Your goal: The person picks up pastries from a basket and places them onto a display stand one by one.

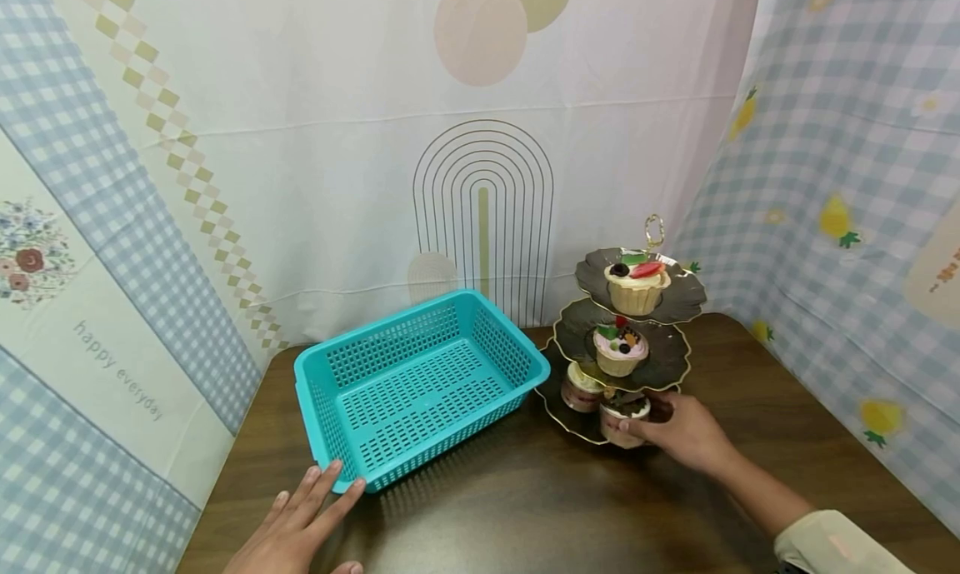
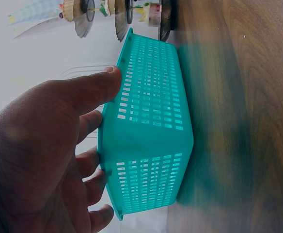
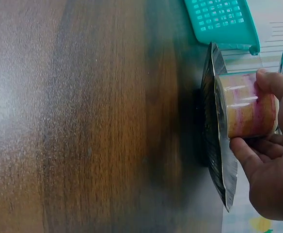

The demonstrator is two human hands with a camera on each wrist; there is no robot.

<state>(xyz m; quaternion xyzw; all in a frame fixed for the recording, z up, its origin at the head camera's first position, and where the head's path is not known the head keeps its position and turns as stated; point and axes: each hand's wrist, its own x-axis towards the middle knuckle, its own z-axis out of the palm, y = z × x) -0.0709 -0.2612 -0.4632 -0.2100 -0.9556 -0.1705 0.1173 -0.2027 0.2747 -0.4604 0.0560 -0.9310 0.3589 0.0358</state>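
Note:
My right hand [image 1: 692, 432] grips a small layered cake [image 3: 245, 108] with pink and cream bands, thumb on one side and fingers on the other. The cake still rests on the bottom plate [image 3: 218, 160] of a three-tier dark stand with gold scalloped edges. A second layered cake [image 1: 579, 388] sits beside it on that plate. My left hand [image 1: 296, 524] lies at the near left corner of a turquoise perforated basket [image 1: 416, 453], its extended fingers touching the rim. No item shows inside the basket.
One fruit-topped tart [image 1: 636, 295] sits on the stand's top plate [image 1: 684, 301], another tart [image 1: 620, 359] on the middle plate [image 1: 667, 357]. A gold ring handle [image 1: 654, 231] rises above. Patterned cloth [image 1: 337, 199] hangs behind and beside the brown wooden table [image 1: 480, 516].

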